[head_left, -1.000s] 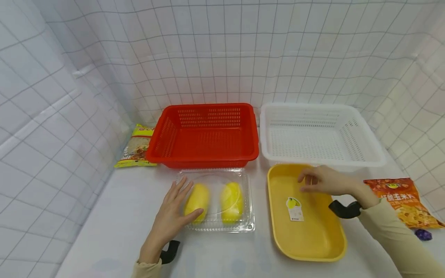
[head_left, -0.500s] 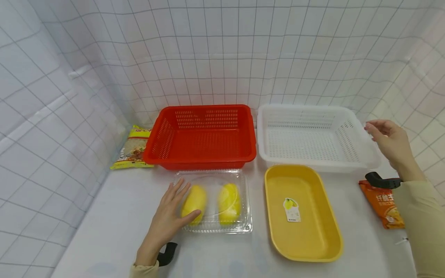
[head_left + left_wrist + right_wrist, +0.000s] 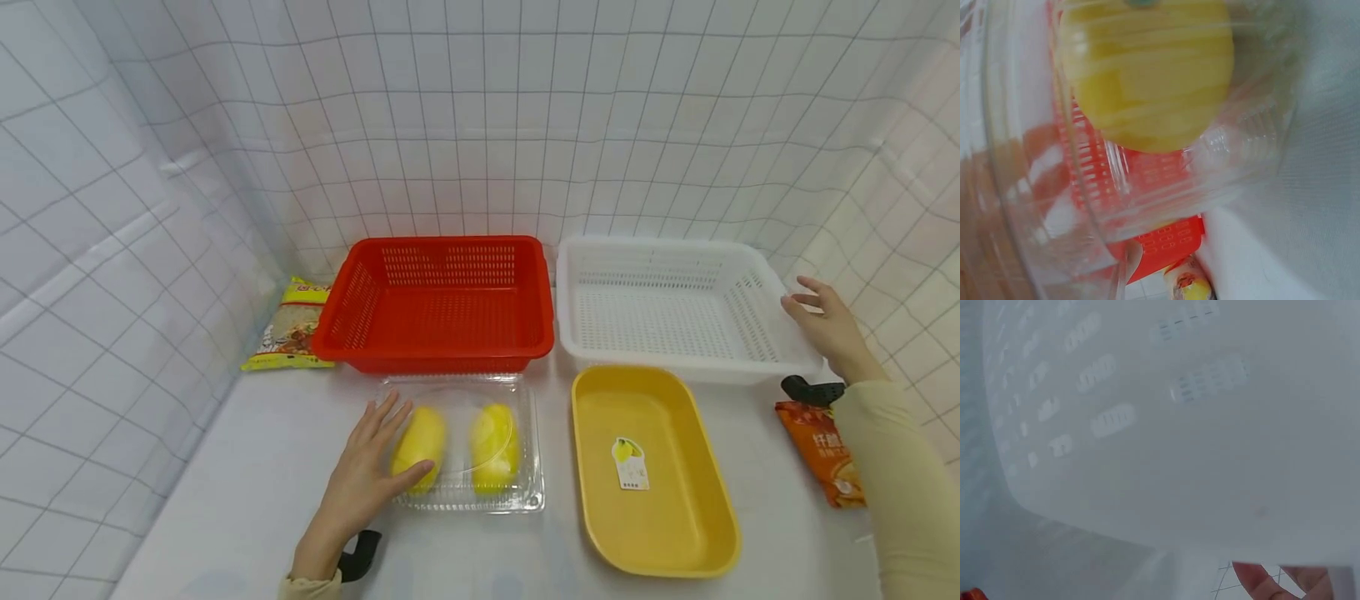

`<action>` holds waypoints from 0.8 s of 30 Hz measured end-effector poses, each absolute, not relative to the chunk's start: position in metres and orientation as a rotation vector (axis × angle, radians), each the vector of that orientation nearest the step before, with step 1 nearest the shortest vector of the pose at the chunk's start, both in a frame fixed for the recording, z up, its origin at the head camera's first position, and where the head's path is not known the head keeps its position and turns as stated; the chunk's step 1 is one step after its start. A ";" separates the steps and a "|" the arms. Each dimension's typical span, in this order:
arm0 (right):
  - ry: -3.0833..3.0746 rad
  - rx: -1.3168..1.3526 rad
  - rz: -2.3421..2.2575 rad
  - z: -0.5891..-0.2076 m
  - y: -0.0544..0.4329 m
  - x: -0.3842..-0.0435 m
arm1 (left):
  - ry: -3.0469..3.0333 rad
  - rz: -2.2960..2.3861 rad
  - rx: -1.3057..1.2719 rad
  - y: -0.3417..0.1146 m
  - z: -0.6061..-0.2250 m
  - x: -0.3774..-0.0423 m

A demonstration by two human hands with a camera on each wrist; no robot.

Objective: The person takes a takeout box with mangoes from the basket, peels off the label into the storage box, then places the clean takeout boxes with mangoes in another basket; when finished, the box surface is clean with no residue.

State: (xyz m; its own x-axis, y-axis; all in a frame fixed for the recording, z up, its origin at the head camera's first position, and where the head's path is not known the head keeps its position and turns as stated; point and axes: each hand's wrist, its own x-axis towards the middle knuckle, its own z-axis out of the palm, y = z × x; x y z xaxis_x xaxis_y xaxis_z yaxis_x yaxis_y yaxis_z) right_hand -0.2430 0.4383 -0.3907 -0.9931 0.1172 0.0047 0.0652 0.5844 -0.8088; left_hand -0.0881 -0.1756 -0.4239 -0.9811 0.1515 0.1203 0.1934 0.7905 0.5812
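Observation:
A clear plastic clamshell box (image 3: 528, 446) lies shut on the table with two yellow mango-like fruits (image 3: 496, 448) inside. My left hand (image 3: 367, 467) rests at its left side, fingers spread over the lid. The left wrist view shows one yellow fruit (image 3: 1147, 81) through the clear wall. At the right rim of the white perforated basket (image 3: 675, 367) is my right hand (image 3: 832, 329), its fingers loosely bent. In the right wrist view, fingers (image 3: 1260, 582) show past the basket's rim; their tips are partly hidden, and no grip is visible.
A red perforated basket (image 3: 435, 364) stands behind the clamshell, with a yellow snack bag (image 3: 288, 329) at its left. In front of the white basket lies a yellow tray (image 3: 675, 525) with a lemon-printed label (image 3: 630, 463). An orange snack bag (image 3: 825, 446) lies partly under my right sleeve.
My right hand has moved from above the yellow tray to the right rim of the white basket, then slightly lower and left. My left hand stays at the clamshell.

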 end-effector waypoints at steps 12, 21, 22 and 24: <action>-2.788 -0.104 1.582 -0.402 0.440 -0.246 | -2.900 -0.960 -0.289 -0.175 -0.425 -0.089; -2.866 -0.116 1.677 -0.403 0.441 -0.247 | -2.868 -1.002 -0.340 -0.179 -0.426 -0.089; -2.869 -0.114 1.673 -0.403 0.440 -0.247 | -2.861 -1.019 -0.344 -0.179 -0.425 -0.089; -2.870 -0.113 1.655 -0.402 0.440 -0.246 | -2.840 -1.074 -0.337 -0.180 -0.423 -0.090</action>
State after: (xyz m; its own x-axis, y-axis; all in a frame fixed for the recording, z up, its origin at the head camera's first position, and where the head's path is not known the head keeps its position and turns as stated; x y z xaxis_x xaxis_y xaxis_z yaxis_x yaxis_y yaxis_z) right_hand -0.2460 0.4402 -0.4019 -0.9827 -0.0276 -0.1829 0.1445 0.5029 -0.8522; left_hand -0.0903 -0.1801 -0.4234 -0.9720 0.1742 0.1576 0.2349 0.7291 0.6429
